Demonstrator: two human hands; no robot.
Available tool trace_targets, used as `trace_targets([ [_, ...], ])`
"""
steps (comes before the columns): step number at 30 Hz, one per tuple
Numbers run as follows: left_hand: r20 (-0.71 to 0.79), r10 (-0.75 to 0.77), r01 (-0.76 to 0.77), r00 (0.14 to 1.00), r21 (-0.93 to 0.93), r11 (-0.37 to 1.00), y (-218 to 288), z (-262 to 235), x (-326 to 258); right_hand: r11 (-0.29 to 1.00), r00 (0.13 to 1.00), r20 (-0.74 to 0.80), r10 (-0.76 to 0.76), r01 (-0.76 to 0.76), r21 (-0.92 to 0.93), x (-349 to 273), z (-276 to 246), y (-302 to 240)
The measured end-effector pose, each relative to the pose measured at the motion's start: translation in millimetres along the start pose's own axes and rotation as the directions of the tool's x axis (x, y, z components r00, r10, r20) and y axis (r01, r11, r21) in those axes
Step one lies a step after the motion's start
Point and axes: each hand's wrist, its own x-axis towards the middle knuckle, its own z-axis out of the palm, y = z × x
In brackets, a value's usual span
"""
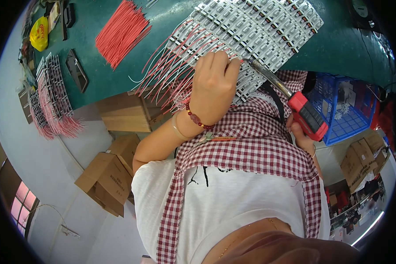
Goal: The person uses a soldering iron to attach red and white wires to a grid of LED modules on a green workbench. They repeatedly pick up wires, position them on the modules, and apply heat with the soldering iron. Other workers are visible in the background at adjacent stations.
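A large panel of small grey-white circuit boards [259, 33] lies on the green table in front of me. Red and white wires [163, 72] trail from its near left part, some over the table edge. My left hand [215, 83] rests at the panel's near side, its fingers pinched on a thin red wire [241, 60]. From the right, my right hand [301, 137] grips a soldering iron [306, 113] with a red and black handle. The iron's metal tip touches or nearly touches the boards beside my left fingertips. My right fingers are partly hidden behind the handle.
A bundle of red wires [122, 35] lies left of the panel. Farther left are a phone [77, 70], a yellow bag [39, 34] and wired boards [53, 94]. A blue crate [345, 108] stands at my right; cardboard boxes [105, 180] sit below the table.
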Motion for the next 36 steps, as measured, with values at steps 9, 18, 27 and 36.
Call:
trace_targets([
  [9,0.075,-0.017,0.013,0.997,0.053,0.999,2.9,-4.0,2.5,0.942,0.990,-0.017,0.142,-0.130,0.310,-0.2,0.4,-21.7],
  [18,0.010,0.034,-0.034,0.999,-0.007,0.999,6.0,-3.0,-2.3,0.927,0.987,-0.027,0.156,-0.137,0.350,-10.3,4.4,-19.7],
  [27,0.020,-0.021,0.021,1.000,-0.033,0.999,10.8,1.5,-3.3,0.998,0.999,0.001,0.054,-0.054,-0.024,-13.1,-1.1,-0.7],
  [36,0.080,-0.033,0.032,0.996,0.016,0.999,13.4,-2.7,0.0,0.952,0.985,-0.088,0.147,-0.117,0.282,-13.0,1.7,-24.7],
])
